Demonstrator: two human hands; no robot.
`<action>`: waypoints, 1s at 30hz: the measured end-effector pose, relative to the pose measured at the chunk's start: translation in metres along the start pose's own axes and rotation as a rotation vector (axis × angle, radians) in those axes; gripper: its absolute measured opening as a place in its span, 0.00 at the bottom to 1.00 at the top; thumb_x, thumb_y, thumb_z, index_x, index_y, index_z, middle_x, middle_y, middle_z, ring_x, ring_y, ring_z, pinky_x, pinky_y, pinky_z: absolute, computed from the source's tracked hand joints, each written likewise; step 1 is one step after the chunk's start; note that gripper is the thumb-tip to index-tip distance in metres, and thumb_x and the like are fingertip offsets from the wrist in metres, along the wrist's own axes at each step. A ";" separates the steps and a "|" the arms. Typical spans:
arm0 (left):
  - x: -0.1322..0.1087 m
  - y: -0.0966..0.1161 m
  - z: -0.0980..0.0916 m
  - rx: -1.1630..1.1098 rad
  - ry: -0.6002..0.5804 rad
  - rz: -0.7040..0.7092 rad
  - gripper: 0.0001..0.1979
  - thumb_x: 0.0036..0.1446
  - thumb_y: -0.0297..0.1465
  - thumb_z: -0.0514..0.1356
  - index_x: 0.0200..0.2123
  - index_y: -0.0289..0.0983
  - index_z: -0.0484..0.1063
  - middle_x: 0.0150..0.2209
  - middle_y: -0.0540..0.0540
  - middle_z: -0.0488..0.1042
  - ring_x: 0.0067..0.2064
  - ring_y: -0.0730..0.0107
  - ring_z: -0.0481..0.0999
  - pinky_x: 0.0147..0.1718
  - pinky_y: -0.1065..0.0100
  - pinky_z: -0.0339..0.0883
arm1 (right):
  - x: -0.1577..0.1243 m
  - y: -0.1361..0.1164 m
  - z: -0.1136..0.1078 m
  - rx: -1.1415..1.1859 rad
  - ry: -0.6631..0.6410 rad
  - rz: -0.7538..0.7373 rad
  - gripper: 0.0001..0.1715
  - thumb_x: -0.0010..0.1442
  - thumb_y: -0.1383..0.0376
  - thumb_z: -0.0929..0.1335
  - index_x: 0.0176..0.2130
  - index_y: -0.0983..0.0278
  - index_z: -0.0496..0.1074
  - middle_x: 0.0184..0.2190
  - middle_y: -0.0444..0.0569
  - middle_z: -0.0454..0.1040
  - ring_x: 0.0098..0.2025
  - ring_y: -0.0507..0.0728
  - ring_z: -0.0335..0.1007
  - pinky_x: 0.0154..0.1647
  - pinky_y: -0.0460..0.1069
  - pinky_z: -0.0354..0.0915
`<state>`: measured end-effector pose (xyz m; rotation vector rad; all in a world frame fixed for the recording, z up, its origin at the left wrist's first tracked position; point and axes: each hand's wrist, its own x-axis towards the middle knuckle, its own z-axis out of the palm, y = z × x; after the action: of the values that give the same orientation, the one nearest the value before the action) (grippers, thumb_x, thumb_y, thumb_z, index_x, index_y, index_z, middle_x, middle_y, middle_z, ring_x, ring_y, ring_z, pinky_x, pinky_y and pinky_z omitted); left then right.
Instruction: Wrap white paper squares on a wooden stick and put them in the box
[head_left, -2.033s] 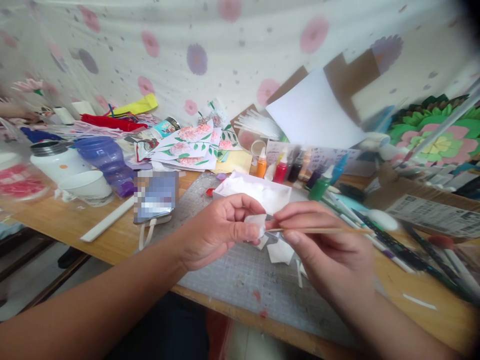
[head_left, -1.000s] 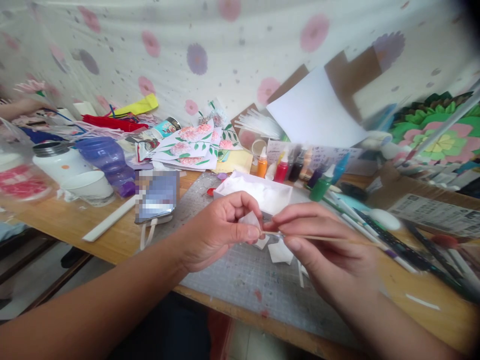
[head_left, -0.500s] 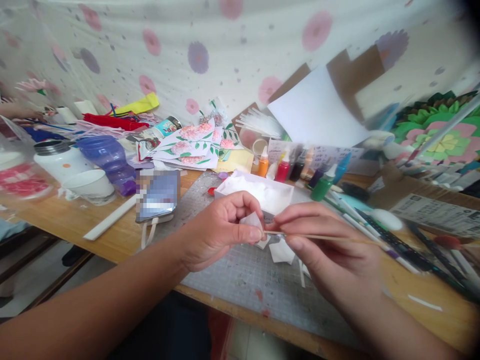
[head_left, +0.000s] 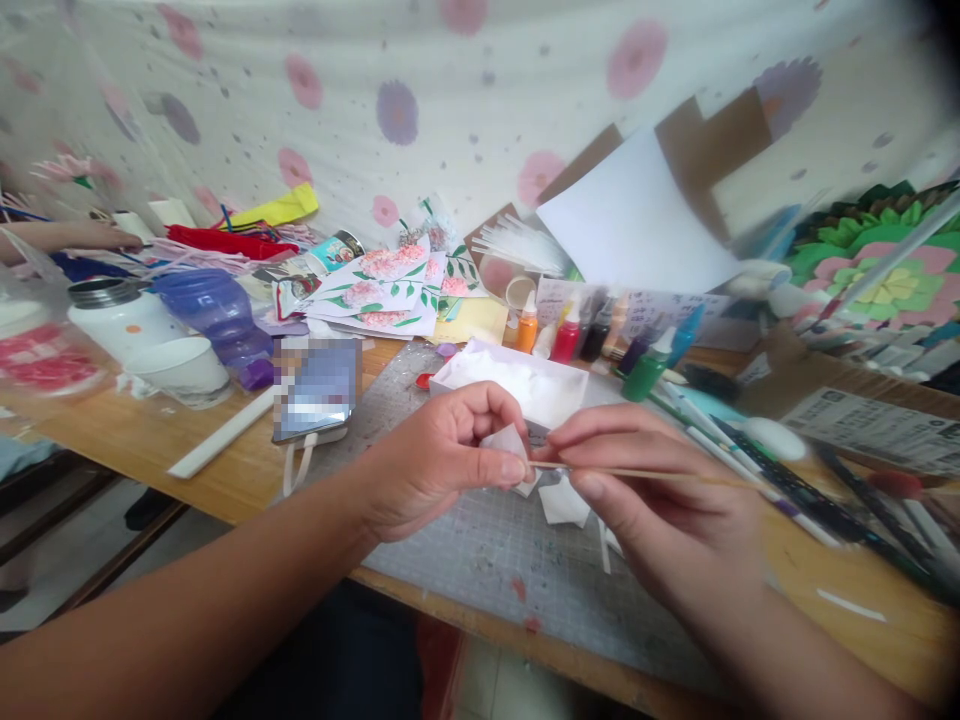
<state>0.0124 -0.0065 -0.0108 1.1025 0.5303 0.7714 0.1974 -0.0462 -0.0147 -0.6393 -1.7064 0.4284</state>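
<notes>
My left hand (head_left: 450, 465) pinches a small white paper piece (head_left: 506, 440) between thumb and fingers. A thin wooden stick (head_left: 622, 472) runs from those fingertips to the right, and my right hand (head_left: 660, 490) grips it between thumb and fingers. Below the hands, more white paper pieces (head_left: 564, 502) lie on the grey cutting mat (head_left: 450, 570). Just behind my hands stands a white box (head_left: 517, 385) with white material in it.
A phone (head_left: 319, 390) stands left of the mat. Paint bottles (head_left: 649, 368) line the back. Pens (head_left: 780, 490) and a cardboard box (head_left: 862, 400) are right. Cups (head_left: 180, 370) stand left. Another person's arm (head_left: 67, 237) reaches in at far left.
The other person's arm at far left reaches further right over the craft materials. My own hands hold nearly the same pose.
</notes>
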 end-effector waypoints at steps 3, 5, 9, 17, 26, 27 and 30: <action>0.000 0.001 0.000 0.005 0.006 -0.003 0.11 0.47 0.20 0.66 0.32 0.34 0.67 0.29 0.52 0.73 0.30 0.79 0.71 0.30 0.76 0.62 | -0.001 0.001 0.000 -0.002 0.001 0.002 0.14 0.55 0.77 0.69 0.38 0.61 0.78 0.33 0.49 0.80 0.39 0.55 0.76 0.40 0.50 0.74; 0.000 0.001 0.000 0.007 0.003 -0.006 0.11 0.47 0.20 0.66 0.32 0.34 0.67 0.29 0.52 0.73 0.30 0.79 0.71 0.30 0.76 0.62 | -0.002 0.001 0.000 0.008 0.012 0.014 0.14 0.55 0.76 0.70 0.38 0.60 0.78 0.34 0.48 0.80 0.40 0.54 0.76 0.41 0.49 0.74; 0.000 0.001 0.000 0.013 0.005 -0.011 0.11 0.47 0.20 0.67 0.31 0.34 0.67 0.29 0.52 0.73 0.30 0.79 0.72 0.31 0.75 0.62 | -0.002 0.001 0.000 0.010 0.008 0.021 0.13 0.54 0.76 0.70 0.37 0.61 0.79 0.34 0.49 0.80 0.40 0.54 0.76 0.41 0.48 0.73; 0.000 0.001 0.001 0.012 0.022 -0.013 0.12 0.45 0.21 0.67 0.31 0.35 0.67 0.27 0.52 0.73 0.28 0.78 0.71 0.30 0.74 0.62 | 0.000 0.001 0.000 0.010 0.005 0.013 0.13 0.55 0.76 0.70 0.37 0.62 0.79 0.33 0.49 0.80 0.39 0.55 0.76 0.40 0.49 0.74; 0.000 0.000 -0.001 0.041 0.007 -0.020 0.11 0.47 0.22 0.67 0.32 0.34 0.68 0.29 0.52 0.73 0.31 0.77 0.71 0.33 0.74 0.63 | -0.001 0.001 0.000 0.008 0.013 0.018 0.14 0.55 0.75 0.70 0.38 0.59 0.78 0.33 0.48 0.80 0.38 0.56 0.77 0.38 0.51 0.75; 0.000 0.000 0.000 0.043 0.009 -0.017 0.11 0.46 0.22 0.67 0.31 0.34 0.67 0.29 0.52 0.73 0.31 0.77 0.71 0.32 0.74 0.63 | -0.001 0.001 0.000 0.004 0.014 0.017 0.14 0.55 0.75 0.70 0.38 0.58 0.78 0.33 0.48 0.80 0.38 0.57 0.77 0.38 0.52 0.75; 0.000 0.000 0.000 0.049 0.022 -0.010 0.12 0.45 0.22 0.67 0.31 0.34 0.67 0.28 0.51 0.73 0.30 0.77 0.71 0.31 0.73 0.62 | 0.000 0.001 0.000 -0.016 0.005 0.010 0.13 0.56 0.74 0.70 0.37 0.59 0.78 0.32 0.48 0.80 0.38 0.57 0.77 0.37 0.52 0.75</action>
<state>0.0123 -0.0068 -0.0102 1.1365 0.5754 0.7655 0.1975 -0.0458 -0.0154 -0.6599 -1.7038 0.4201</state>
